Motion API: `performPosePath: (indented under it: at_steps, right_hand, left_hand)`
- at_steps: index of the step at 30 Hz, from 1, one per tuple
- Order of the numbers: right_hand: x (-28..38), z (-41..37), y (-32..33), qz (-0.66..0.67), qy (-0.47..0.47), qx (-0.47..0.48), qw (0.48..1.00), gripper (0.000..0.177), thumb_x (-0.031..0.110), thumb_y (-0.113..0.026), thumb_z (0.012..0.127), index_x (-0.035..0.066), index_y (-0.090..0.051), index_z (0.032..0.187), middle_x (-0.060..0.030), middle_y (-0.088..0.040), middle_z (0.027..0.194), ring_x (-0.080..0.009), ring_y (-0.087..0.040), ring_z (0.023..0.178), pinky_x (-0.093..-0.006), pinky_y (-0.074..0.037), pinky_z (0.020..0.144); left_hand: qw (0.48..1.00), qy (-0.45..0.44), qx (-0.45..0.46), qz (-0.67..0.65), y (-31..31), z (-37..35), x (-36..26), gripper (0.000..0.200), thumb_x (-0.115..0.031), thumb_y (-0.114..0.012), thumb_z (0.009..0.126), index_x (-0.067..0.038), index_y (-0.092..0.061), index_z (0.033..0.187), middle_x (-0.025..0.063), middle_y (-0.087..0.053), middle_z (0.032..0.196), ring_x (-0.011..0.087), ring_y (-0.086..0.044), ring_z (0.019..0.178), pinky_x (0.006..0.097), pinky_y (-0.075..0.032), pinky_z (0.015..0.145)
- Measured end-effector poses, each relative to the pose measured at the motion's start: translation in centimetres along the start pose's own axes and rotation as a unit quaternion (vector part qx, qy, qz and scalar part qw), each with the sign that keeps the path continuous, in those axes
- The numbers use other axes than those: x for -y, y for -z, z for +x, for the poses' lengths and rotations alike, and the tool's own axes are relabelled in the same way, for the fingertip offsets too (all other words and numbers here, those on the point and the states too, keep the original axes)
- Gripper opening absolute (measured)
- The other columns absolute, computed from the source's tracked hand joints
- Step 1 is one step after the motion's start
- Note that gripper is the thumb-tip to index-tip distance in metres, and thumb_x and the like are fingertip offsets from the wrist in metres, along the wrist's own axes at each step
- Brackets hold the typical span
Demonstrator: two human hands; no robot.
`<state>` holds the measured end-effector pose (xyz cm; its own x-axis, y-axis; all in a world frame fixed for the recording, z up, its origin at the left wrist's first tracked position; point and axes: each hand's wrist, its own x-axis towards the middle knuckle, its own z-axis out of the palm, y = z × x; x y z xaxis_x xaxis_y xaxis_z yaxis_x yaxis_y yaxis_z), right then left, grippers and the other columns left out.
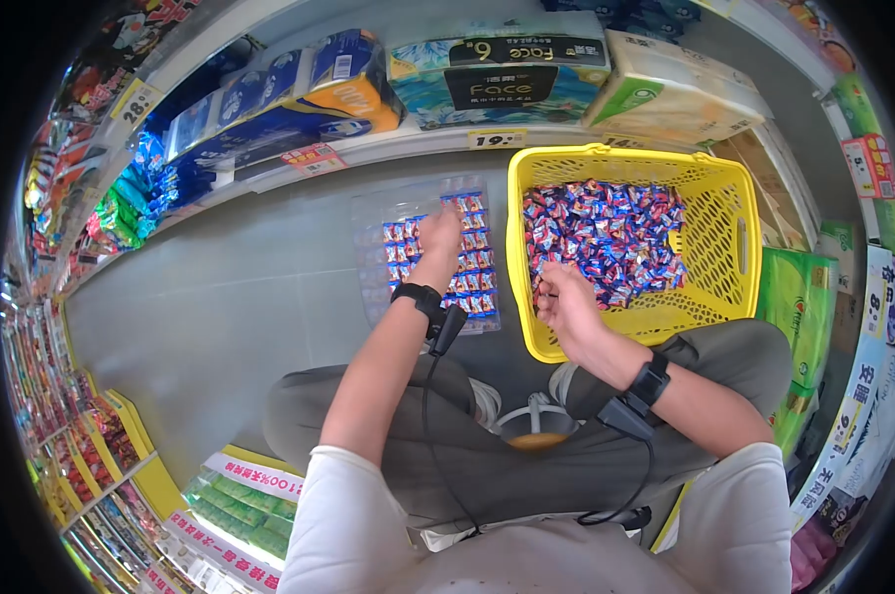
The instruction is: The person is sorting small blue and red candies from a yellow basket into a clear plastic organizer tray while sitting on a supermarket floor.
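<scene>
My left hand (441, 234) is over a clear compartmented tray (372, 275) on the floor, its fingers bent together; whatever they hold is hidden. Small blue, red and white wrapped candies (474, 259) fill rows in the tray's middle and right, while the left columns look bare. My right hand (570, 305) is inside the near left part of a yellow plastic basket (528, 332), fingertips pinched at the edge of a heap of the same wrapped candies (606, 238). I cannot make out whether a candy is between those fingers.
Shelves with tissue packs (512, 74) run along the far side. Green packages (799, 307) stand right of the basket, and a display box of green packs (244, 510) is at lower left. Grey floor (220, 307) stretches left of the tray. My crossed legs (408, 426) are close in front.
</scene>
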<state>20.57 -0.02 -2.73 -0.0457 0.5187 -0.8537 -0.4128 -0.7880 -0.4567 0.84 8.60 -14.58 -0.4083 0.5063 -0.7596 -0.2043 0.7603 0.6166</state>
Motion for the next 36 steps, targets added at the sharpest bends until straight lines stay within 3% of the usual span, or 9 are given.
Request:
performPosePath:
  at_steps: [3,8,11,12,15,22,28,30,36]
  right_hand:
    - [0.0,1.1,-0.1,-0.026,0.030,-0.055,0.998,0.010,0.010,-0.053,0.088,0.009,-0.056,0.098,0.0028,-0.048,0.074,-0.0073,-0.047,0.058,-0.0249,-0.038,0.050]
    - [-0.4,4.4,1.4,-0.092,0.034,-0.057,0.994,0.025,0.008,-0.055,0.087,0.005,-0.061,0.111,-0.0004,-0.054,0.077,-0.0090,-0.049,0.060,-0.0263,-0.040,0.051]
    - [-1.6,9.8,4.1,-0.307,0.173,-0.077,0.933,0.025,0.010,-0.060,0.085,-0.002,-0.066,0.107,-0.0133,-0.067,0.099,-0.0252,-0.063,0.086,-0.0369,-0.051,0.075]
    - [-1.5,11.8,4.5,-0.308,0.177,-0.078,0.931,0.025,0.010,-0.060,0.085,-0.002,-0.066,0.107,-0.0133,-0.067,0.099,-0.0252,-0.063,0.086,-0.0369,-0.051,0.075]
    - [-0.7,13.4,4.5,-0.550,0.434,-0.100,0.706,0.025,0.007,-0.065,0.078,0.001,-0.069,0.102,-0.0219,-0.065,0.103,-0.0388,-0.061,0.100,-0.0431,-0.049,0.091]
    - [0.1,13.9,3.1,-0.680,0.259,-0.090,0.680,0.039,0.008,-0.068,0.080,0.008,-0.062,0.118,-0.0205,-0.054,0.125,-0.0407,-0.054,0.117,-0.0475,-0.048,0.097]
    - [-0.1,14.4,4.0,-0.671,0.248,-0.063,0.696,0.037,0.012,-0.071,0.079,0.008,-0.062,0.114,-0.0217,-0.063,0.119,-0.0383,-0.060,0.113,-0.0462,-0.050,0.095]
    - [0.2,14.1,4.2,-0.729,0.192,-0.106,0.648,0.035,0.015,-0.072,0.079,0.007,-0.065,0.112,-0.0228,-0.065,0.116,-0.0369,-0.063,0.109,-0.0458,-0.051,0.093]
    - [2.0,9.9,3.9,-0.687,0.243,-0.066,0.681,0.018,0.017,-0.066,0.082,0.004,-0.074,0.091,-0.0187,-0.072,0.087,-0.0325,-0.071,0.085,-0.0410,-0.055,0.083]
  left_hand:
    - [0.992,-0.037,0.098,-0.069,-0.3,-5.7,-2.9,0.022,-0.026,-0.057,0.092,-0.007,-0.057,0.081,-0.0030,-0.043,0.058,0.0086,-0.041,0.048,0.0276,-0.031,0.043]
    - [0.975,-0.017,0.192,-0.108,1.3,-14.7,-4.9,0.018,-0.026,-0.055,0.097,-0.011,-0.055,0.087,-0.0044,-0.047,0.068,0.0084,-0.044,0.056,0.0262,-0.036,0.053]
    - [0.965,-0.010,0.228,-0.128,2.6,-17.2,-4.4,0.018,-0.027,-0.054,0.096,-0.012,-0.055,0.087,-0.0055,-0.048,0.071,0.0086,-0.045,0.059,0.0266,-0.037,0.057]
    - [0.964,-0.013,0.231,-0.130,2.6,-17.3,-4.2,0.018,-0.027,-0.054,0.096,-0.012,-0.055,0.087,-0.0055,-0.048,0.071,0.0086,-0.045,0.059,0.0266,-0.037,0.057]
    - [0.930,0.096,0.289,-0.207,2.4,-17.5,-3.5,0.015,-0.027,-0.056,0.095,-0.013,-0.057,0.090,-0.0054,-0.053,0.073,0.0091,-0.049,0.062,0.0261,-0.039,0.059]
    - [0.937,0.059,0.280,-0.199,2.6,-17.5,-4.3,0.015,-0.027,-0.057,0.094,-0.013,-0.057,0.090,-0.0061,-0.053,0.073,0.0080,-0.049,0.062,0.0259,-0.041,0.061]
    - [0.942,0.061,0.256,-0.208,2.8,-17.4,-4.1,0.014,-0.025,-0.057,0.091,-0.011,-0.059,0.090,-0.0056,-0.052,0.072,0.0082,-0.049,0.059,0.0273,-0.040,0.057]
    - [0.943,0.063,0.257,-0.201,2.8,-17.5,-4.0,0.014,-0.026,-0.057,0.092,-0.012,-0.058,0.089,-0.0060,-0.052,0.072,0.0084,-0.049,0.060,0.0269,-0.040,0.059]
    - [0.948,0.071,0.254,-0.178,2.7,-17.1,-3.1,0.013,-0.023,-0.056,0.090,-0.011,-0.060,0.091,-0.0048,-0.053,0.074,0.0082,-0.049,0.060,0.0277,-0.040,0.056]
